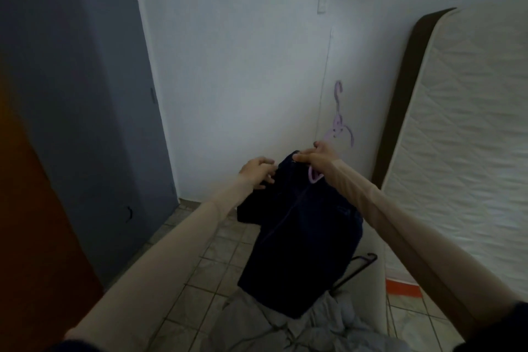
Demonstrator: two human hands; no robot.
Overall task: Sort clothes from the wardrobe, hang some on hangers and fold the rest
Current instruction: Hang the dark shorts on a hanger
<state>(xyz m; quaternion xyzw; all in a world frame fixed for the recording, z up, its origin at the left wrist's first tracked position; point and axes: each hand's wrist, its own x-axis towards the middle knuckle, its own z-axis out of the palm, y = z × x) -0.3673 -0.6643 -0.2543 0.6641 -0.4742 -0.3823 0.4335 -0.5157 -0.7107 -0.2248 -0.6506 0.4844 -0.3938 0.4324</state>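
Mattress (463, 151) leans upright against the white wall (243, 66) on my right; the grey wardrobe (85, 80) stands to my left. Between them, over the tiled floor (217, 254), I see the dark garment (303, 240) hanging from a purple hanger (314, 176). My right hand (317, 157) pinches its collar and the hanger together. My left hand (258, 171) curls on the garment's shoulder edge. A second purple hanger (340, 123) rests against the wall just behind.

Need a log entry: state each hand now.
Left hand: grips the dark garment.
Right hand: holds the garment's top at the purple hanger.
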